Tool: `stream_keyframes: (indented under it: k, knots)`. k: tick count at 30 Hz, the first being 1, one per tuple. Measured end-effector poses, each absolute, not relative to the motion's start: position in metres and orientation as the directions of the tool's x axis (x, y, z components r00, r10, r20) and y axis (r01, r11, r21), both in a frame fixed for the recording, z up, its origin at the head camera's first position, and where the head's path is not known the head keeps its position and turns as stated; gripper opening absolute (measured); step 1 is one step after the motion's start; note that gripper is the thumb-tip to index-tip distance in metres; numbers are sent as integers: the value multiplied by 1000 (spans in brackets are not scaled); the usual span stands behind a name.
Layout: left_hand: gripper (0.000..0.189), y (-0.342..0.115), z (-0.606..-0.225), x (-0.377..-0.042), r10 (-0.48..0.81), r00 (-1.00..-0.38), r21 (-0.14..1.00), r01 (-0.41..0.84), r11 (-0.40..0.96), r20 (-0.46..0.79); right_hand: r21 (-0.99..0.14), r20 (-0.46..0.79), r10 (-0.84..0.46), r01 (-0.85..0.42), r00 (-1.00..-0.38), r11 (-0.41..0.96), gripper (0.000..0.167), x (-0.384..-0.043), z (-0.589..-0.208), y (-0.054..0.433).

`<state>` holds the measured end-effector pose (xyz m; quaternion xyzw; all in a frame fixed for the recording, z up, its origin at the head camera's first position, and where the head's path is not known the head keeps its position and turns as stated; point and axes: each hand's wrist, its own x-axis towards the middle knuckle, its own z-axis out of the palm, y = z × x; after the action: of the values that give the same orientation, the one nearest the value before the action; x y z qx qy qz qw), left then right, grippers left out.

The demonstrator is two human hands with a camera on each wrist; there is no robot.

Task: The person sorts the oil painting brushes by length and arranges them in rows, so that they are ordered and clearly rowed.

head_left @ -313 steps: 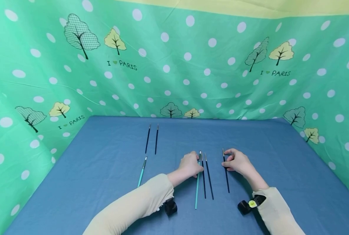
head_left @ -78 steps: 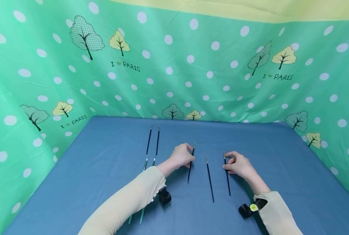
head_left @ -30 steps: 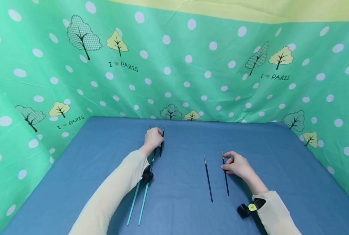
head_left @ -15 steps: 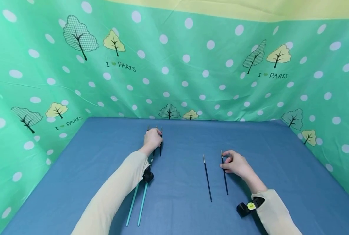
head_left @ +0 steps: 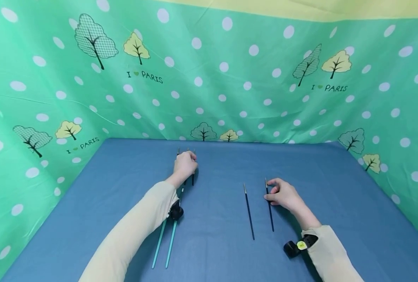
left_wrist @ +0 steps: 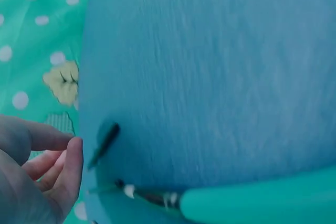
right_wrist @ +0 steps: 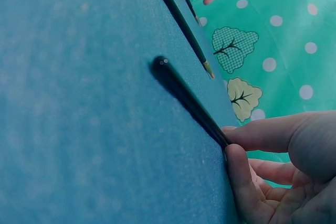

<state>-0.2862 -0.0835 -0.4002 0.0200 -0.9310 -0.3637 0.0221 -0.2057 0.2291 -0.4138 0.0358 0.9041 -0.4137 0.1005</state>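
Observation:
My left hand (head_left: 185, 164) is over the back-left row of dark paintbrushes, partly hiding them; their tips show beyond the fingers. The rightmost paintbrush of that row (head_left: 193, 179) lies on the blue cloth just under the hand. In the left wrist view the thumb and fingertips come close together, and a dark paintbrush (left_wrist: 106, 142) lies apart from them. My right hand (head_left: 284, 194) pinches a black paintbrush (head_left: 270, 215) near its metal collar, between thumb and index finger. Left of it another black paintbrush (head_left: 249, 213) lies on the cloth.
Two teal-handled paintbrushes (head_left: 171, 244) lie side by side beneath my left forearm, partly covered by it and the wrist camera (head_left: 176, 211). The blue tablecloth (head_left: 212, 250) ends at a green dotted curtain (head_left: 247, 113) behind and at the sides.
Earlier my left hand moved a teal paintbrush to the left, then carried a dark one to the back-left row. It has since let go of that one. The right hand keeps its pinch.

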Motion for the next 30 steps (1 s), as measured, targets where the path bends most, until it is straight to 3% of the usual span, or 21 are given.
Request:
stream_keyframes:
  k: [22, 30]
  knots:
    - [10, 0, -398, -220, 214, -972, 763, 67, 643, -94, -735, -231, -6, 171, -973, 657, 52, -208, -414, 231]
    - [11, 28, -403, -197, 240, -958, 804, 17, 594, -157, -739, -228, -1, 172, -974, 651, 52, -207, -416, 229]
